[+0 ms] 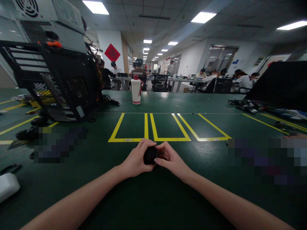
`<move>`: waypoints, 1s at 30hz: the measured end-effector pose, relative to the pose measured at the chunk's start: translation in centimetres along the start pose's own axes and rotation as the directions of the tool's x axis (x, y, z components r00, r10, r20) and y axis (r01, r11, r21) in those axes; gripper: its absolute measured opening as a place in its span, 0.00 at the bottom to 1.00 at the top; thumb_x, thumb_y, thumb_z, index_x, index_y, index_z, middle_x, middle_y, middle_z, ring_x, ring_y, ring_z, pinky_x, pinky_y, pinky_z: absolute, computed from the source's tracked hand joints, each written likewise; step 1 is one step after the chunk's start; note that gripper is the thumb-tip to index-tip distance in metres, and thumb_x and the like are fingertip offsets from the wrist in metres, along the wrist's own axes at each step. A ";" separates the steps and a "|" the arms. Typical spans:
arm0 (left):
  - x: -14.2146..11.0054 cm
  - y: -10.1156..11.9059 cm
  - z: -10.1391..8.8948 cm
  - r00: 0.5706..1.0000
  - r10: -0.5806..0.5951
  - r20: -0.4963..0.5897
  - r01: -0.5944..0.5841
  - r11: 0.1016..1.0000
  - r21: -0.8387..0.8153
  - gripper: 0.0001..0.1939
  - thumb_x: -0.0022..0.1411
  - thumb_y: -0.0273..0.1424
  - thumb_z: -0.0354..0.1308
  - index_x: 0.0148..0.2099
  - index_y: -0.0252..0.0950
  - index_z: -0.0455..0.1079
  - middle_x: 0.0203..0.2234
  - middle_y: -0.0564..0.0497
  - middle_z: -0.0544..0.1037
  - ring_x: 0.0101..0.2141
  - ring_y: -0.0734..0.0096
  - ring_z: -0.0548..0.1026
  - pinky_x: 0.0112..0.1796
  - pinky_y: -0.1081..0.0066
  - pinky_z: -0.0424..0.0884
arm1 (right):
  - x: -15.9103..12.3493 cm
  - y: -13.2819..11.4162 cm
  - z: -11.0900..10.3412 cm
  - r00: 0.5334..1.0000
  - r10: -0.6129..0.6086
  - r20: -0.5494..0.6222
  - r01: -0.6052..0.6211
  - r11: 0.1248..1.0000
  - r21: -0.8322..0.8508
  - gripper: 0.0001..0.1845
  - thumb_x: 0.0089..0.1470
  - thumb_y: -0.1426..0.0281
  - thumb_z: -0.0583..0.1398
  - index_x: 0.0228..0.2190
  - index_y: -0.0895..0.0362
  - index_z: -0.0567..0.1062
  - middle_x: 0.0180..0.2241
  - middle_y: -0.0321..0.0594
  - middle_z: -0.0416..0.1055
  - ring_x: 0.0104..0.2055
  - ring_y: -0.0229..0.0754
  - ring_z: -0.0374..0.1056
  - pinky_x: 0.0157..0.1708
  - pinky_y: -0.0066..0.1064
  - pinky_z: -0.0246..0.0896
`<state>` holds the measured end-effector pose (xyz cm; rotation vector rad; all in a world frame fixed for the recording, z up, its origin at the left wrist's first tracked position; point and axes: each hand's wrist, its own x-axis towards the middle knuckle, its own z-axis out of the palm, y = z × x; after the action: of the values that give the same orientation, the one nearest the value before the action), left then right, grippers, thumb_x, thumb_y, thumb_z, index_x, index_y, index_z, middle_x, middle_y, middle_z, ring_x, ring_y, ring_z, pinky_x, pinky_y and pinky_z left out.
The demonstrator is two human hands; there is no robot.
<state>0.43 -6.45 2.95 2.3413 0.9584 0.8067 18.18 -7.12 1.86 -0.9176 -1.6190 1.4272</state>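
Observation:
Both my hands meet at the middle of the green table (153, 198), just in front of the yellow-taped boxes (168, 127). My left hand (136, 159) curls round a small black object (150, 155), fingers over its top. My right hand (169, 156) grips the same black object from the right, thumb and fingers pressed on it. I cannot make out what the object is; most of it is hidden by my fingers.
An open black computer case (64, 83) stands at the left with a grey case (45, 22) above it. A white bottle (136, 90) stands behind the yellow boxes. Cables (247, 105) and a dark panel (280, 83) lie at the right. People sit at far tables (216, 78).

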 end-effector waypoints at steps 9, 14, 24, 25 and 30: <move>0.0 0.1 -0.1 1.000 -0.007 -0.001 0.007 1.000 -0.001 0.30 0.46 0.25 0.59 0.50 0.43 0.52 0.44 0.50 0.60 0.46 0.63 0.62 0.45 0.62 0.63 | 0.1 -0.2 -0.1 0.999 0.047 -0.015 -0.047 0.999 0.008 0.12 0.48 0.71 0.58 0.36 0.55 0.62 0.40 0.38 0.63 0.46 0.41 0.62 0.48 0.38 0.57; 0.0 -0.5 0.4 1.000 -0.001 -0.012 0.001 1.000 -0.003 0.31 0.46 0.25 0.60 0.50 0.43 0.52 0.44 0.50 0.60 0.46 0.63 0.62 0.46 0.62 0.63 | 0.1 0.4 -0.2 1.000 0.008 0.028 -0.008 1.000 0.006 0.14 0.45 0.72 0.60 0.35 0.55 0.62 0.39 0.38 0.64 0.45 0.40 0.63 0.48 0.39 0.57; 0.0 -0.3 0.2 1.000 0.010 -0.017 -0.010 1.000 0.000 0.31 0.46 0.25 0.60 0.51 0.43 0.52 0.45 0.50 0.60 0.46 0.63 0.61 0.45 0.62 0.63 | 0.0 0.1 -0.1 1.000 -0.004 -0.017 0.004 1.000 -0.017 0.10 0.48 0.70 0.57 0.34 0.54 0.63 0.38 0.37 0.63 0.44 0.40 0.62 0.46 0.39 0.58; 0.0 -0.2 0.2 1.000 0.008 -0.019 -0.008 1.000 -0.001 0.31 0.46 0.25 0.60 0.51 0.43 0.52 0.44 0.50 0.60 0.46 0.62 0.62 0.45 0.62 0.63 | 0.0 0.0 -0.1 1.000 0.016 -0.015 -0.016 1.000 -0.008 0.11 0.48 0.70 0.58 0.35 0.54 0.63 0.39 0.37 0.63 0.45 0.41 0.62 0.47 0.39 0.58; 0.0 -0.1 0.1 1.000 0.010 -0.017 -0.010 1.000 -0.003 0.30 0.46 0.25 0.59 0.50 0.43 0.52 0.44 0.50 0.60 0.46 0.63 0.62 0.45 0.61 0.63 | 0.2 0.1 -0.3 0.999 0.032 0.026 -0.033 0.999 0.020 0.13 0.46 0.70 0.59 0.36 0.55 0.62 0.39 0.38 0.64 0.45 0.41 0.62 0.48 0.40 0.57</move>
<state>0.46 -6.40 2.81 2.3423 0.9522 0.8330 18.35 -6.83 1.76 -0.9216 -1.6121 1.4803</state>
